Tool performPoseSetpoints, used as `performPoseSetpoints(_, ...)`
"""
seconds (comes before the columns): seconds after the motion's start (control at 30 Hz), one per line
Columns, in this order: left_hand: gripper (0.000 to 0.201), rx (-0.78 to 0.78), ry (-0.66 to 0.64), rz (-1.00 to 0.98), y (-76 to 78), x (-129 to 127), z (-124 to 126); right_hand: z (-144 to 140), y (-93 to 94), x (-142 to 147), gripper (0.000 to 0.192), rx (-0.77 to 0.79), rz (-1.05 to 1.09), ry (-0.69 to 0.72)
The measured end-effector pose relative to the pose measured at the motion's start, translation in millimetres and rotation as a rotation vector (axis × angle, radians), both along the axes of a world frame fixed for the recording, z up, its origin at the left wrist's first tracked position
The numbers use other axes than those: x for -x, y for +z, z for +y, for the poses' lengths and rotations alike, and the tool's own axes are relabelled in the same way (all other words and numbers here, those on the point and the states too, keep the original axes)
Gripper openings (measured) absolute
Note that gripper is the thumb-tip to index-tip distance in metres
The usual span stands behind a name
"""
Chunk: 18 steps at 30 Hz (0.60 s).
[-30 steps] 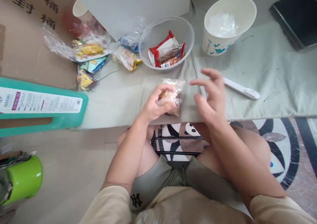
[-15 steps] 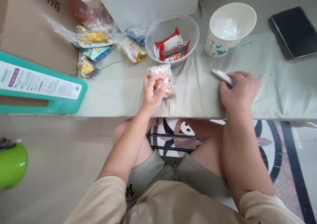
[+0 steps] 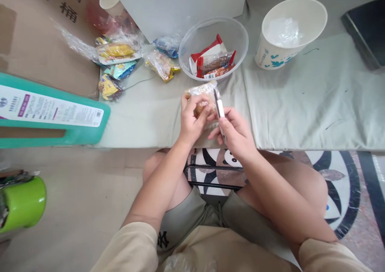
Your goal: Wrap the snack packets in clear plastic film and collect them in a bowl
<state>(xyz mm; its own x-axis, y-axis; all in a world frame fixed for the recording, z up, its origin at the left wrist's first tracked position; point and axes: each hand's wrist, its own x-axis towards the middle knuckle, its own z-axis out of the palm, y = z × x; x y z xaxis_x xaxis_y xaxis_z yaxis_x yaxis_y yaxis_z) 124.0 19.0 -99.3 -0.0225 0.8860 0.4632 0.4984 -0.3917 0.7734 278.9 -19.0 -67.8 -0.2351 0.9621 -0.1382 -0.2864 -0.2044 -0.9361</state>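
My left hand (image 3: 194,117) is closed on a snack in a clear wrapper (image 3: 204,89), low over the front part of the cloth-covered table. Something golden brown, like a small pastry, shows through the plastic. My right hand (image 3: 236,131) grips a slim white utility knife (image 3: 220,108), its narrow dark end pointing away from me and touching or nearly touching the wrapper's right side. Just behind the snack stands a clear plastic bowl (image 3: 184,57) with several red-and-white packets (image 3: 215,57) in it.
Several wrapped snacks (image 3: 117,51) lie at the left beside a cardboard box (image 3: 45,43). A teal plastic piece (image 3: 104,119) covers the left front edge. To the right are a paper tub (image 3: 275,57) holding clear plastic and a black flat object (image 3: 367,31). A green bin (image 3: 30,202) stands below.
My right hand has brought the utility knife leftward from the right side of the table to the snack and turned it upright in view. My left hand keeps its grip on the snack.
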Motion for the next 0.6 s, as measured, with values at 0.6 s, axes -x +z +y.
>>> performPoseSetpoints(0.6,0.015,-0.165,-0.126,0.086,-1.8,6.4,-3.4,6.2,-4.6,0.1,0.028,0.074,-0.050,-0.104)
